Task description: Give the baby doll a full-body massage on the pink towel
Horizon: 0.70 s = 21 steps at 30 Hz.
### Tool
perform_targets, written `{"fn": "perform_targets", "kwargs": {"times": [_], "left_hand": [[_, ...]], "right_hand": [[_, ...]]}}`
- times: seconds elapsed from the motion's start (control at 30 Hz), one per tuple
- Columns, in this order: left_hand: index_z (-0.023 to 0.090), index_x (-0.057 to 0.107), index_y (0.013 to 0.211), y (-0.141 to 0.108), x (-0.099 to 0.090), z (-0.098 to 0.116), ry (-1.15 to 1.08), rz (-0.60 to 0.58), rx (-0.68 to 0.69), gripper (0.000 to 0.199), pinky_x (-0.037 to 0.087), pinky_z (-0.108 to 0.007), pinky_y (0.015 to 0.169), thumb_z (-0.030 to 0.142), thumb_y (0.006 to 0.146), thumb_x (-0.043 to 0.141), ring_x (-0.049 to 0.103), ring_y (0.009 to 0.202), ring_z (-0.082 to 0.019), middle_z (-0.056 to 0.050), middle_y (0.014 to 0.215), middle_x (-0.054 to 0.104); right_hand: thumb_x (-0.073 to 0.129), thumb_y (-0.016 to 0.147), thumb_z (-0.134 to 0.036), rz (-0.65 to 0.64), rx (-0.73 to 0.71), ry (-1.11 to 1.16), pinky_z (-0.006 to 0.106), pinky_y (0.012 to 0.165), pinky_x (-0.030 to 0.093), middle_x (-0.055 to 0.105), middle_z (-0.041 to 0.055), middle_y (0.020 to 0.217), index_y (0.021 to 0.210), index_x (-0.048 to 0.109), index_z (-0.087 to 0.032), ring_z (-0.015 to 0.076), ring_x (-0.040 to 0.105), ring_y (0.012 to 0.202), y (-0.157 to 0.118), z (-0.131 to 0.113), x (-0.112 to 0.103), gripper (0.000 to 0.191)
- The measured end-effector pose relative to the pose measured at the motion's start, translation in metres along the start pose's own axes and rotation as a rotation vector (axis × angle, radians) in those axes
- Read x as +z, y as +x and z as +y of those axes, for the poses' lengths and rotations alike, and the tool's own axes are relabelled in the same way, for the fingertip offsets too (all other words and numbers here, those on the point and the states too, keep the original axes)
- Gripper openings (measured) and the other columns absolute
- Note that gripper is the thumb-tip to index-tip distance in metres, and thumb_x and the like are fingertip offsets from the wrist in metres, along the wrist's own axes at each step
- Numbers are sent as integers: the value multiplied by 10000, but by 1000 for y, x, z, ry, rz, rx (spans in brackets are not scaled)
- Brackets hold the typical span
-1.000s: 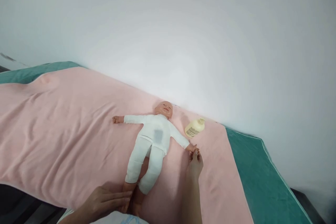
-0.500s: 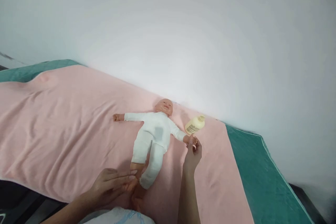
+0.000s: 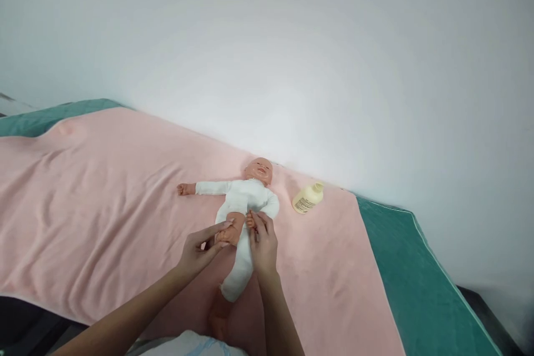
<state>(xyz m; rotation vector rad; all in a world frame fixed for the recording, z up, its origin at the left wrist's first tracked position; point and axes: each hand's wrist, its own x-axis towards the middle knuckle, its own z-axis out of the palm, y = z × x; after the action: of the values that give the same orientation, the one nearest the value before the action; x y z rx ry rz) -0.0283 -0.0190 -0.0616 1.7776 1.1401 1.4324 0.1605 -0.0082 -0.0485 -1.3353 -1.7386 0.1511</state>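
Note:
A baby doll point(image 3: 250, 196) in a white long-sleeved suit lies on its back on a pink blanket point(image 3: 112, 178). One of its legs is bent up toward its belly, and my left hand point(image 3: 201, 247) grips the bare foot point(image 3: 228, 235) of that leg between thumb and fingers. Beside that foot, over the doll's middle, my right hand point(image 3: 263, 242) holds the doll's hand point(image 3: 251, 219), with the arm folded across the body. The other leg point(image 3: 237, 278) stretches toward me, and the other arm point(image 3: 211, 188) reaches out to the left.
A pale yellow bottle point(image 3: 307, 198) lies tilted on the blanket right of the doll. Green cloth point(image 3: 417, 272) shows beyond the blanket at the right and far left. A white wall point(image 3: 267, 55) rises behind. White fabric with blue marks point(image 3: 196, 344) is at the bottom edge.
My left hand has raised the doll's foot and bent its leg toward the belly. My right hand has brought the doll's hand leftward from beside the bottle to near that foot.

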Motion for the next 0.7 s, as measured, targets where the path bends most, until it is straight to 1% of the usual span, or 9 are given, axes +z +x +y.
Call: {"fn": "perform_targets", "kwargs": {"times": [0.07, 0.2, 0.23, 0.3, 0.4, 0.47, 0.5, 0.57, 0.7], "left_hand": [[155, 654, 1131, -3, -5, -1, 12, -24, 93, 331, 454, -191, 430, 339, 857, 620, 585, 491, -93, -89, 942, 749], [231, 584, 1217, -21, -24, -6, 61, -112, 414, 348, 475, -197, 471, 246, 870, 611, 650, 547, -102, -95, 1088, 715], [259, 560, 1244, -28, -29, -7, 95, -150, 466, 381, 490, -211, 498, 214, 869, 610, 676, 588, -117, -88, 1099, 711], [305, 504, 1302, -45, -36, -8, 176, -233, 520, 489, 509, -236, 526, 155, 852, 623, 716, 691, -155, -70, 1085, 716], [336, 394, 1399, -70, -44, -8, 227, -374, 506, 655, 541, -256, 553, 120, 833, 644, 724, 860, -199, -75, 1125, 694], [347, 321, 1448, -84, -46, -7, 208, -471, 489, 706, 561, -252, 564, 129, 851, 628, 714, 911, -209, -92, 1177, 657], [350, 294, 1464, -89, -47, -8, 192, -518, 483, 713, 572, -249, 578, 136, 864, 613, 710, 919, -211, -97, 1192, 643], [362, 265, 1480, -98, -49, -10, 153, -573, 472, 706, 594, -249, 631, 145, 887, 581, 701, 940, -215, -93, 1198, 632], [391, 279, 1475, -107, -55, -16, 50, -571, 397, 664, 586, -298, 822, 163, 911, 546, 661, 1029, -218, -67, 1236, 611]], "right_hand": [[438, 927, -241, 35, 53, 26, 362, 909, 523, 577, 101, 1189, 1243, 594, -250, 204, 574, 1112, 2, 1, -5, 353], [478, 906, -349, 205, 263, 78, 328, 779, 544, 593, 112, 1153, 1210, 612, -217, 208, 607, 999, 8, 8, -23, 358], [488, 896, -370, 257, 317, 84, 326, 765, 539, 602, 114, 1139, 1205, 613, -204, 205, 614, 958, 10, 12, -28, 372], [513, 873, -414, 362, 432, 97, 325, 751, 528, 626, 114, 1103, 1204, 611, -185, 197, 625, 878, 12, 23, -40, 414], [585, 816, -487, 507, 672, 185, 323, 737, 523, 677, 85, 959, 1208, 607, -164, 192, 643, 786, 11, 48, -54, 508], [657, 747, -529, 620, 807, 336, 319, 741, 534, 686, 67, 895, 1159, 625, -145, 196, 654, 784, 7, 68, -59, 564], [686, 712, -540, 682, 838, 415, 316, 748, 542, 685, 69, 914, 1134, 630, -136, 198, 657, 807, 4, 77, -60, 586], [706, 674, -560, 730, 875, 486, 315, 730, 559, 682, 76, 921, 1052, 645, -128, 201, 658, 821, -4, 94, -61, 577], [712, 678, -548, 706, 914, 551, 323, 699, 585, 671, 82, 846, 881, 641, -131, 201, 664, 791, -19, 110, -57, 469]]}}
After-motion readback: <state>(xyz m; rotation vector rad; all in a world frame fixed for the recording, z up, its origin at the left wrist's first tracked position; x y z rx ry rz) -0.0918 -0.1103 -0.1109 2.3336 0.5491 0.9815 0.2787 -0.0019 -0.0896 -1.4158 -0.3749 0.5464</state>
